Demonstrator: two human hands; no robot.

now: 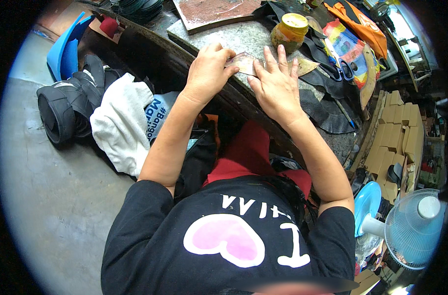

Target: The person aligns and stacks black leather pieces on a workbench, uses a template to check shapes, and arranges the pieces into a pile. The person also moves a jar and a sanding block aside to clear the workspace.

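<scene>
My left hand (pixel 210 73) is closed, with its thumb and fingers pinching one edge of a small, thin, pale brownish flat piece (pixel 243 63). My right hand (pixel 278 91) lies flat with its fingers stretched out; its thumb side touches the other end of that piece. What the piece is made of is hard to tell. Both hands rest at the near edge of a grey speckled slab (pixel 251 42) on the workbench. Just beyond my right fingertips stands an open yellow jar (pixel 289 33). A tan scrap (pixel 306 66) shows beside my right fingers.
Blue-handled scissors (pixel 343 70), black leather-like pieces (pixel 334 118) and an orange bag (pixel 359 27) lie to the right. A reddish board (pixel 211 14) sits at the back. Left are a white cloth (pixel 120 120) and black rolls (pixel 57 115). Cardboard boxes (pixel 393 128) and a fan (pixel 413 228) stand right.
</scene>
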